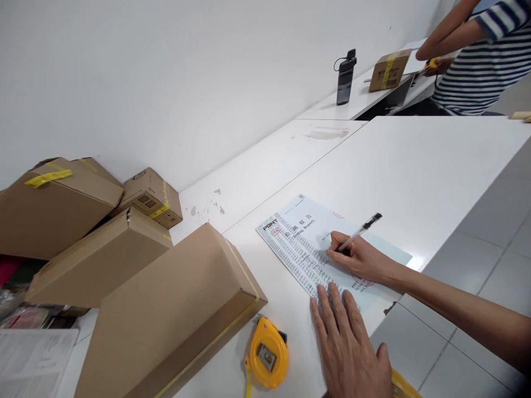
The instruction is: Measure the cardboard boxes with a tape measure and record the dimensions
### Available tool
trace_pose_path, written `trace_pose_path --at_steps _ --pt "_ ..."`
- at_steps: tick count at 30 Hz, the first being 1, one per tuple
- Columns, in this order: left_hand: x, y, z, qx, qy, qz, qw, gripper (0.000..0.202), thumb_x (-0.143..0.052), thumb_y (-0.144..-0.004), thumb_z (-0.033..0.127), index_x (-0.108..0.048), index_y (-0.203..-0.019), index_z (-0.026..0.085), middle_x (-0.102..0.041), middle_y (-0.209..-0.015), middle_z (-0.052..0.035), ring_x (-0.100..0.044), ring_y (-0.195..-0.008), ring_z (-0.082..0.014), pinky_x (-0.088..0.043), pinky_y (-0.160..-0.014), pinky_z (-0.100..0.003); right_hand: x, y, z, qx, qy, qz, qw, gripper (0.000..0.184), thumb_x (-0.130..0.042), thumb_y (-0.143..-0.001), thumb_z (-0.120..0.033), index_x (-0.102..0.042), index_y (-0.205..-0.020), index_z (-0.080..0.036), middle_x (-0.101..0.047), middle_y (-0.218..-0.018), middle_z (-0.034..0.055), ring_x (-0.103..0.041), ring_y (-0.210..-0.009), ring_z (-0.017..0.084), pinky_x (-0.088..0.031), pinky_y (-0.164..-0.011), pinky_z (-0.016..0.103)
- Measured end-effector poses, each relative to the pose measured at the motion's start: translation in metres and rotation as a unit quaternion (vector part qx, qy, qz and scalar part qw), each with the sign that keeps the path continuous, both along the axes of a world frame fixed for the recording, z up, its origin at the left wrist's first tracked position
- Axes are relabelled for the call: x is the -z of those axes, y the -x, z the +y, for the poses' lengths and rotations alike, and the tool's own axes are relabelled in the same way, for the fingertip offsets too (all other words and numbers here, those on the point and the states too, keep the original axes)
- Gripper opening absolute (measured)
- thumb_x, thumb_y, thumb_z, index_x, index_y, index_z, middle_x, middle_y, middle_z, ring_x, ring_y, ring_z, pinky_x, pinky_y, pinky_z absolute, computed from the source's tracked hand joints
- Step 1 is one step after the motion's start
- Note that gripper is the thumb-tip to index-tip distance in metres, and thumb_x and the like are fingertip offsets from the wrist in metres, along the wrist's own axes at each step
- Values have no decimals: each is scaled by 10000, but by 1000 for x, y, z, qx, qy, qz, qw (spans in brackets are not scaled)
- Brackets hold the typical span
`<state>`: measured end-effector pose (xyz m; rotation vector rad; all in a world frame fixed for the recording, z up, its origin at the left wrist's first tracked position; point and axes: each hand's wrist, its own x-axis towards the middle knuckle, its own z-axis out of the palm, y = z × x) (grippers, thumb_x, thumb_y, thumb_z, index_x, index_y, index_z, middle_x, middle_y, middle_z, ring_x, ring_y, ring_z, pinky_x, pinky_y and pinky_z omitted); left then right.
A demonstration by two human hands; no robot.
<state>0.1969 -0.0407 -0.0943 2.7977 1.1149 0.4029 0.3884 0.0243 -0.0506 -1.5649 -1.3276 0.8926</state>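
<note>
Gripped in my right hand (359, 260) is a pen (365, 225) with a clear barrel and black cap end, tilted up to the right. Its tip is hidden by my fingers, over a printed "Testing Report" sheet (301, 213) covered with rows of small handwritten-looking marks. My left hand (348, 342) lies flat with its fingers spread, fingertips on the near edge of the sheet. To the left of that hand, a yellow tape measure (269, 354) rests on the white table (427, 166), a bit of its tape out. A large closed cardboard box (166, 309) stands left of it.
More cardboard boxes (70, 204) are piled at the left against the white wall. A printed page (33, 354) lies at the lower left. Farther back stand a dark water bottle (345, 80) and a taped box (389, 71), beside a person in a striped shirt (485, 72).
</note>
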Motion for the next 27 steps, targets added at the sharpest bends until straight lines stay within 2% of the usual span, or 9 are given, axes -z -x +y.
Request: trace_pose_path --at_steps 5,10,14,17,19,22,24,27 --pt "0 -1 1 3 14 -3 1000 1409 -869 -679 202 177 -1618 107 -222 -1652 -295 -223 -1512 -523 -388 -1132 -788 1 0 0 2 -3 11 1000 416 -630 -906 -464 -346 -683 -257 -296 -570 -83 -248 -530 111 -205 -505 288" --pt "4 2 4 16 38 -10 999 1399 -860 -676 167 168 -1624 119 -204 -1664 -282 -191 -1521 -527 -357 -1136 -810 4 -1 0 4 -4 14 1000 422 -646 -907 -477 -360 -688 -255 -297 -578 -83 -249 -538 114 -211 -508 286" --pt "3 0 2 21 45 -22 999 1284 -854 -683 174 -20 -1658 110 -226 -1669 -271 -222 -1517 -531 -361 -1143 -803 6 -4 0 30 -17 10 999 387 -609 -938 -503 -415 -714 -254 -348 -591 -72 -293 -529 121 -251 -506 288" --pt "-3 5 -5 -12 35 -61 997 1129 -836 -706 213 -213 -1644 137 -291 -1663 -245 -321 -1490 -526 -444 -1105 -762 6 -6 1 47 -54 -42 997 266 -538 -986 -484 -552 -849 -256 -564 -740 -7 -469 -628 166 -394 -578 316" --pt "-10 18 -9 -36 3 -107 994 989 -786 -754 238 -309 -1618 174 -354 -1650 -214 -369 -1477 -501 -496 -1071 -716 8 -7 1 48 -76 -103 991 224 -487 -1006 -439 -619 -949 -268 -660 -907 42 -580 -763 213 -480 -681 363" --pt "-23 52 -6 -54 -76 -178 980 725 -686 -838 213 -461 -1526 242 -477 -1588 -156 -401 -1476 -420 -475 -1106 -626 14 -7 3 43 -104 -194 974 272 -419 -999 -324 -684 -1054 -294 -688 -1046 80 -645 -918 273 -532 -763 421" --pt "-29 78 1 -112 -103 -199 968 575 -645 -880 187 -532 -1441 249 -525 -1539 -149 -421 -1462 -386 -426 -1139 -597 19 -8 4 34 -131 -253 958 344 -406 -970 -238 -691 -1156 -294 -685 -1084 105 -652 -967 291 -547 -756 426" --pt "-30 109 15 -209 -68 -186 958 499 -620 -927 218 -527 -1418 206 -531 -1506 -182 -451 -1424 -374 -399 -1141 -590 25 -9 5 34 -166 -315 934 436 -404 -957 -166 -629 -1318 -265 -672 -1154 137 -668 -982 282 -555 -714 389"
